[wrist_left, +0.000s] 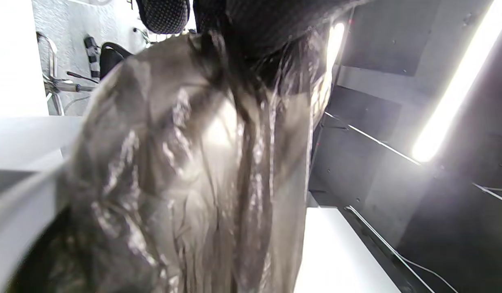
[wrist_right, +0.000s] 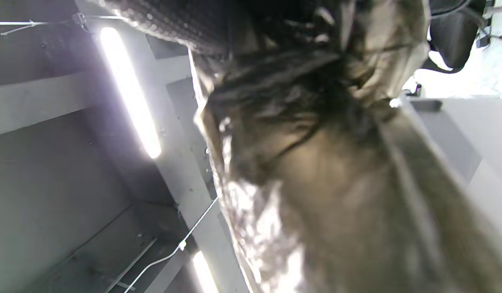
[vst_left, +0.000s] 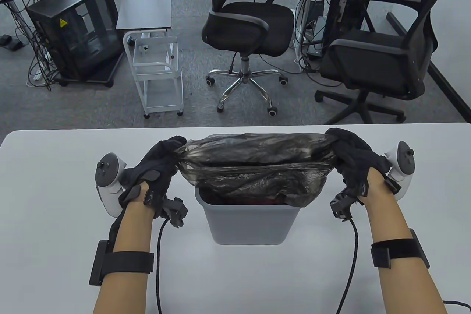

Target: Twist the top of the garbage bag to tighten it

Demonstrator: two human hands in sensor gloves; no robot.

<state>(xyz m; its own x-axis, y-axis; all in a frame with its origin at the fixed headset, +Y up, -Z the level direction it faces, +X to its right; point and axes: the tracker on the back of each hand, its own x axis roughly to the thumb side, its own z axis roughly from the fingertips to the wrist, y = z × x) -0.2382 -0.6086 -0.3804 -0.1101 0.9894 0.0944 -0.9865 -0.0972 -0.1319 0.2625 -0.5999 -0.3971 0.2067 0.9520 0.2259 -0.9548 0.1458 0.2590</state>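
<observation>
A thin dark garbage bag (vst_left: 257, 165) lines a small grey bin (vst_left: 250, 223) standing mid-table. Its top is pulled up and stretched wide above the bin's rim. My left hand (vst_left: 162, 166) grips the bag's gathered left end and my right hand (vst_left: 349, 157) grips the gathered right end, both level with each other. In the left wrist view the bag (wrist_left: 186, 171) fans down from the gloved fingers (wrist_left: 267, 32) at the top. In the right wrist view the bunched bag (wrist_right: 324, 154) hangs from the gloved fingers (wrist_right: 182, 24). Something reddish shows inside the bin.
The bin stands on a white table (vst_left: 55, 200) whose far edge lies just beyond the bag. Cables run from both wrists toward the near edge. Two black office chairs (vst_left: 250, 23), a white cart (vst_left: 158, 71) and a black cabinet (vst_left: 73, 30) stand on the floor beyond.
</observation>
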